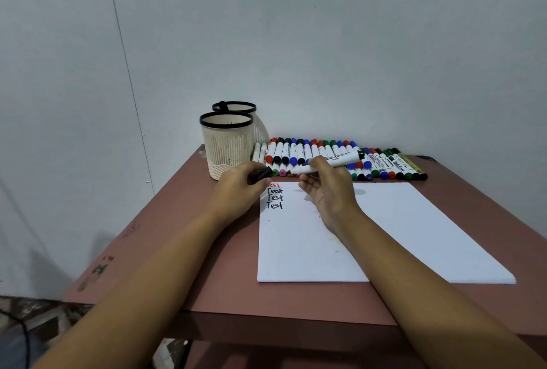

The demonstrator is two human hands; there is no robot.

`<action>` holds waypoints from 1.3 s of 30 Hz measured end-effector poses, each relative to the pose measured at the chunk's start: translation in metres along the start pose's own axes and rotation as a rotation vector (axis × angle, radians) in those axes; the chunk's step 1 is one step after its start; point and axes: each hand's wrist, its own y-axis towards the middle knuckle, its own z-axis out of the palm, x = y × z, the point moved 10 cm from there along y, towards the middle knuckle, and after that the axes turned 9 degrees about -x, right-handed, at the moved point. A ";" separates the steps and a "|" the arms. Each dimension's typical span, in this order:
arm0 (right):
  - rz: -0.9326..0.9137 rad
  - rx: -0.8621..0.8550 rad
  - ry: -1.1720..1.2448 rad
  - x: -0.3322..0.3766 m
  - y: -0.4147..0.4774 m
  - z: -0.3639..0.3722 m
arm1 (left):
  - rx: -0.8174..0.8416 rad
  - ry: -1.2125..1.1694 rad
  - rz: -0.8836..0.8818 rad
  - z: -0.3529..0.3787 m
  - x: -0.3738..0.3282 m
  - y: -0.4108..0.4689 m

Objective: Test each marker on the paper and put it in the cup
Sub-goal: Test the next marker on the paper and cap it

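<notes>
My right hand (328,191) holds a white marker (334,161) with a black end above the top of the white paper (384,235), its tip pointing left. Just left of that tip, my left hand (239,188) pinches a black cap (264,174). The word "Test" is written several times at the paper's top left corner, once in red and the rest in black. Two cream cups with black rims stand at the back left, the nearer cup (227,146) in front of the farther cup (236,109).
Several markers (325,151) with red, blue, black and green caps lie in rows along the table's back edge, right of the cups. The brown table (296,300) stands against a grey wall. A dark cable lies on the floor at the lower left.
</notes>
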 end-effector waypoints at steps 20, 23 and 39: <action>-0.035 0.288 -0.224 -0.006 -0.012 0.022 | 0.027 -0.108 0.331 -0.003 -0.049 -0.020; -0.018 0.327 -0.203 -0.005 -0.014 0.024 | 0.046 -0.175 0.263 0.000 -0.046 -0.020; -0.050 0.340 -0.153 0.002 -0.011 0.028 | 0.111 -0.535 -0.123 0.013 -0.025 -0.011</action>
